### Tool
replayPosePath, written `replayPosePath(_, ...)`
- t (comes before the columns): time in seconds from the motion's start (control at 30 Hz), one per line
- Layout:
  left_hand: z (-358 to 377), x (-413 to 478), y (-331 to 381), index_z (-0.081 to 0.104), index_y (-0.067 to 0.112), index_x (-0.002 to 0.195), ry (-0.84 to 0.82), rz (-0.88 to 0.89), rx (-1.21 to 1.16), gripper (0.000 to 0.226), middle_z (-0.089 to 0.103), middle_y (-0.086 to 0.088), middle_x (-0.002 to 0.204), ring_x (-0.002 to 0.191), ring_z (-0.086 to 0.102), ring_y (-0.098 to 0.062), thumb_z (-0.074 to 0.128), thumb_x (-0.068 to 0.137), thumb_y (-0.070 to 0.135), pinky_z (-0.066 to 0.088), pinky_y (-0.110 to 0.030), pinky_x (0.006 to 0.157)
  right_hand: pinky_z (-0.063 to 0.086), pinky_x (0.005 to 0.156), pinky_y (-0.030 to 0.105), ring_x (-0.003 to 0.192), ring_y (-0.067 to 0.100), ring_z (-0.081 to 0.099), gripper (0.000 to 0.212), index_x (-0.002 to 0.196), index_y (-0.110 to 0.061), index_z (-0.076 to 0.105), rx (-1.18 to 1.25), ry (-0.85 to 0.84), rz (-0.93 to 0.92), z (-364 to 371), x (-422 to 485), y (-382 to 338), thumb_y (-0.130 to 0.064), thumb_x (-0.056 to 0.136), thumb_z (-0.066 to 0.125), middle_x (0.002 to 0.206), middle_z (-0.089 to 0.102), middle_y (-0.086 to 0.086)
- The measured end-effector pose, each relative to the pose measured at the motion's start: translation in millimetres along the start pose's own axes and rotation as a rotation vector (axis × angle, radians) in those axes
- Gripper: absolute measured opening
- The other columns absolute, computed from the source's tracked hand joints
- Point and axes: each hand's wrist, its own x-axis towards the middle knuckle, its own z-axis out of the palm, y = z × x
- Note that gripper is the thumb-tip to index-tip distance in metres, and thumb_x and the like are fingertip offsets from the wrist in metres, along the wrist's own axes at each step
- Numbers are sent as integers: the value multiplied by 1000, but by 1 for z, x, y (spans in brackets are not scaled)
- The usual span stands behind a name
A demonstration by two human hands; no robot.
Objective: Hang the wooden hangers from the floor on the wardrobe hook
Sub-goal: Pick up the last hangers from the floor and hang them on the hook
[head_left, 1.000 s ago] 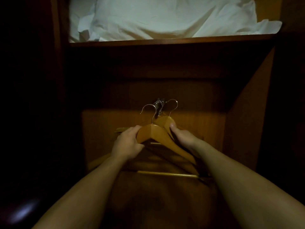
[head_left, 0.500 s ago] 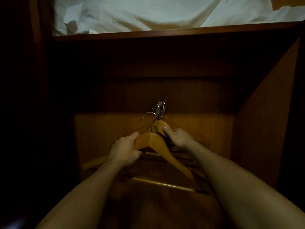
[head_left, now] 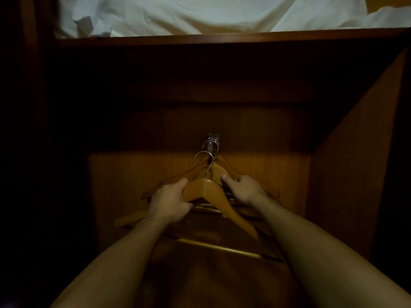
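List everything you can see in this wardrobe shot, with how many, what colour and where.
held hanger: one, light wood with silver hook, close in front of the wardrobe hook
hung hangers: several, count unclear, light wood, on the wardrobe hook
wardrobe hook: one, silver metal, middle of the back panel
white fabric: one heap, white, on the top shelf
top shelf: one, dark brown, across the top
left hand: one, grips the held hanger's left shoulder
right hand: one, grips one of the hung hangers
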Motion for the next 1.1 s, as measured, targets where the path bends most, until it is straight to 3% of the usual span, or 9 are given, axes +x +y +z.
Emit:
replayPosePath(0.1, 3, 1, 6, 50, 36, 107, 5, 6, -22, 35, 60, 11, 86, 76, 59, -11, 75, 82, 32, 46, -30, 66, 44, 65, 28, 75, 15, 56, 56, 88, -17, 59, -35, 1, 24, -4, -1, 7, -69, 95, 39, 87, 61, 2)
replayPosePath(0.17, 4, 1, 9, 50, 35, 108, 17, 11, -16, 36, 62, 9, 88, 80, 61, -15, 75, 82, 32, 48, -32, 70, 40, 59, 27, 67, 13, 52, 52, 78, -19, 54, -32, 5, 41, -8, -4, 10, -65, 97, 40, 76, 56, -1)
replayPosePath(0.3, 4, 2, 16, 47, 36, 108, 24, 21, 11, 37, 61, 9, 88, 81, 62, -17, 73, 82, 30, 51, -34, 74, 42, 62, 28, 68, 13, 53, 48, 77, -20, 53, -112, -7, 60, -11, -8, 16, -61, 98, 41, 77, 57, -1)
replayPosePath(0.37, 3, 3, 21, 47, 35, 110, 27, 22, 18, 37, 60, 9, 87, 80, 61, -16, 72, 83, 29, 48, -33, 71, 46, 74, 31, 80, 17, 57, 49, 79, -19, 52, -81, -3, 70, -13, -13, 17, -62, 98, 41, 83, 57, 0)
replayPosePath(0.47, 0, 6, 30, 47, 34, 117, 47, 30, 34, 42, 60, 8, 87, 78, 60, -17, 70, 84, 28, 49, -33, 71, 45, 84, 36, 98, 20, 56, 49, 103, -21, 52, 69, 64, -13, -20, -25, 13, -67, 97, 35, 101, 58, 0)
replayPosePath(0.57, -2, 12, 42, 45, 34, 119, 60, 48, 51, 43, 59, 8, 84, 77, 61, -17, 68, 85, 24, 53, -35, 73, 44, 84, 35, 100, 17, 60, 57, 116, -26, 58, 225, 34, -185, -27, -40, 8, -69, 96, 27, 110, 64, -1)
replayPosePath(0.77, -7, 24, 55, 40, 34, 98, 125, 56, 94, 30, 53, 10, 73, 64, 52, -12, 64, 85, 20, 38, -29, 62, 53, 74, 32, 83, 19, 68, 75, 103, -24, 68, 152, 53, -260, -32, -50, 5, -80, 84, 21, 92, 71, 3)
replayPosePath(0.9, -4, 31, 47, 45, 32, 99, 131, 16, 80, 27, 55, 9, 75, 63, 54, -8, 64, 86, 19, 43, -29, 62, 57, 81, 43, 81, 30, 71, 98, 88, -10, 71, 36, 69, -236, -26, -42, -3, -87, 74, 11, 81, 72, 12)
replayPosePath(1.1, -2, 36, 34, 47, 32, 100, 118, -9, 56, 26, 58, 9, 77, 68, 59, -12, 64, 85, 18, 53, -33, 70, 55, 80, 44, 69, 21, 62, 94, 78, -15, 64, 2, 66, -234, -12, -30, -9, -88, 72, 5, 69, 59, 2)
